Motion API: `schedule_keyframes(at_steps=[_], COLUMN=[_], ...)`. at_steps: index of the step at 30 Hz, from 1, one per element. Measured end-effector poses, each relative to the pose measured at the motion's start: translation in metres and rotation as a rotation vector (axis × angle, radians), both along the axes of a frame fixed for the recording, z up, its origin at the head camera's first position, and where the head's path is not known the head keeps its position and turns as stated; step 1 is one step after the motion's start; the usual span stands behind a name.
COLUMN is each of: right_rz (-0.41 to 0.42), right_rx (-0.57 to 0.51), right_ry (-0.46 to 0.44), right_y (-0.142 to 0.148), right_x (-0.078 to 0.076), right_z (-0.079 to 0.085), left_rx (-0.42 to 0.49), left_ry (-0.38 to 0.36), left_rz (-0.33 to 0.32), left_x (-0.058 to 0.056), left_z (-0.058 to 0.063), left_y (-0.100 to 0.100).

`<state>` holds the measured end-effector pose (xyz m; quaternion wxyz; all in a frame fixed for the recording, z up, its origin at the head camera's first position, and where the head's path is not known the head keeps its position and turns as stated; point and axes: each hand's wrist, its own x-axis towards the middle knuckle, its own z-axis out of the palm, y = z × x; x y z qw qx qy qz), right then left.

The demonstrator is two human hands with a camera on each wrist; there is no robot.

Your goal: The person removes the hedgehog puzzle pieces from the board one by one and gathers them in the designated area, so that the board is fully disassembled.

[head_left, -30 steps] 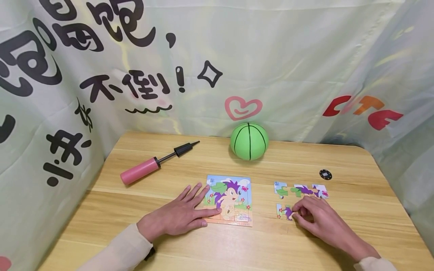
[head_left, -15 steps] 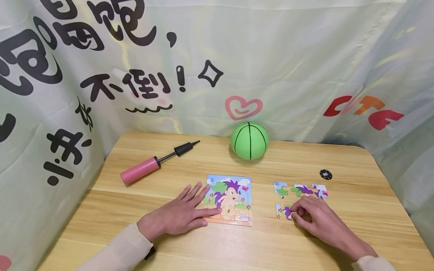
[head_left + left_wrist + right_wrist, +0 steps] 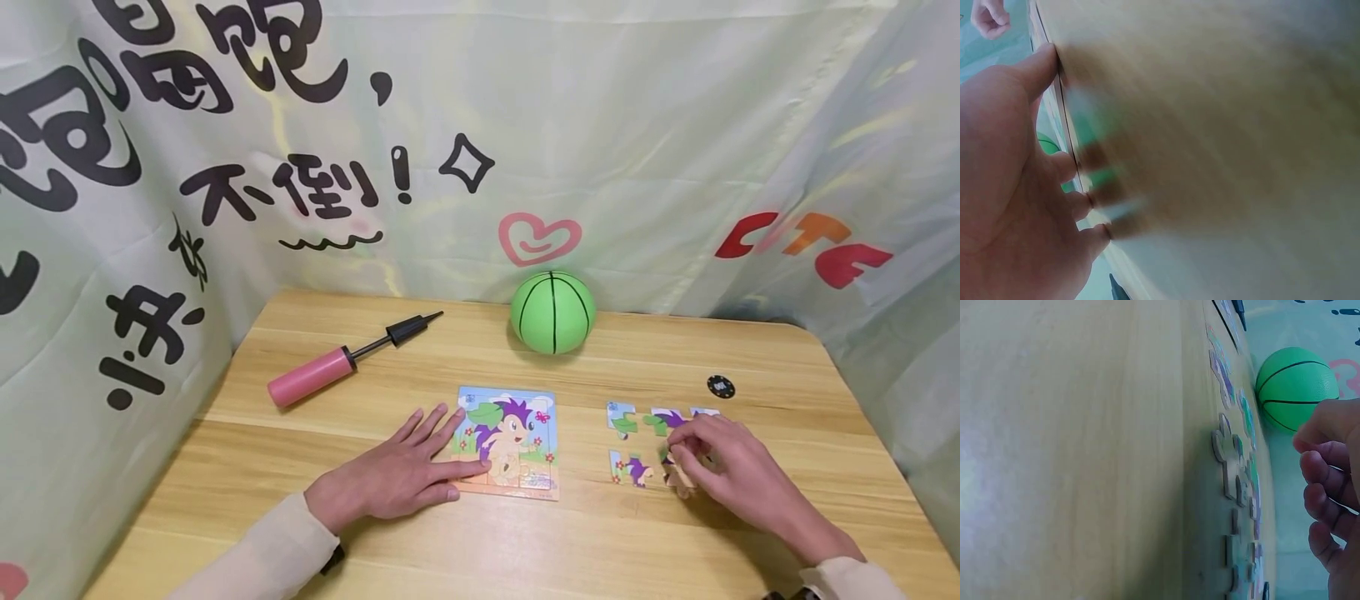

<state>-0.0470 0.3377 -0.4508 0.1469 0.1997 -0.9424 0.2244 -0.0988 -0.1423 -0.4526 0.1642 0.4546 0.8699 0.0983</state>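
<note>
Green ball (image 3: 552,312) sits behind the puzzle (image 3: 510,440), pink pump (image 3: 330,369) leftward, left hand (image 3: 401,477) splayed, right hand (image 3: 729,467) loosely curled, empty.

Your left hand (image 3: 1016,175) is spreading its fingers and touching the tabletop (image 3: 1241,156); a green ball (image 3: 1047,144) is showing between them. Your right hand (image 3: 991,20) is showing upper left, a dark tip (image 3: 1117,289) below.

"What sort of place?"
"Hard to say exactly; looks like a curtained-off booth."
"Judging by what?"
"By fabric walls (image 3: 637,125) printed with black lettering (image 3: 322,185) and a pink heart (image 3: 538,244), hung behind and beside a wood-grain tabletop (image 3: 525,550)."
</note>
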Motion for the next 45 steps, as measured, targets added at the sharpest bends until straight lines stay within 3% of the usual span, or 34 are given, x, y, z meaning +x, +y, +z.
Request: schedule_keyframes(at_steps=[6,12,17,22,26,32,39,45], right_rz=[0.067,0.052,0.066,0.054,0.059,0.083,0.116,0.124], right_rx=[-0.006,-0.01,-0.004,0.022,0.044,0.074,0.142,0.165], right_ry=[-0.033,-0.052,-0.062,-0.141,-0.176,-0.231,-0.246,-0.235], right_y=[-0.006,-0.021,-0.045,-0.078,-0.101,-0.125,-0.135,-0.139], right_x=[0.004,0.004,-0.003,-0.006,-0.008,-0.009,-0.011,-0.013], right_z=[-0.009,-0.009,-0.007,-0.005,-0.005,-0.005,-0.005,-0.003], left_rx=[0.003,-0.007,-0.024,-0.027,-0.027,-0.02,-0.026,-0.048], left_ry=[-0.01,-0.014,-0.033,-0.087,-0.052,0.032,0.061,0.072], left_rz=[0.002,0.005,0.018,0.045,0.035,-0.035,-0.111,-0.113], left_x=[0.0,0.0,0.002,0.004,0.006,0.008,0.009,0.009], left_z=[0.0,0.001,0.004,0.005,0.004,0.007,0.005,0.003], left_y=[0.002,0.003,0.003,0.006,0.01,0.022,0.036,0.037])
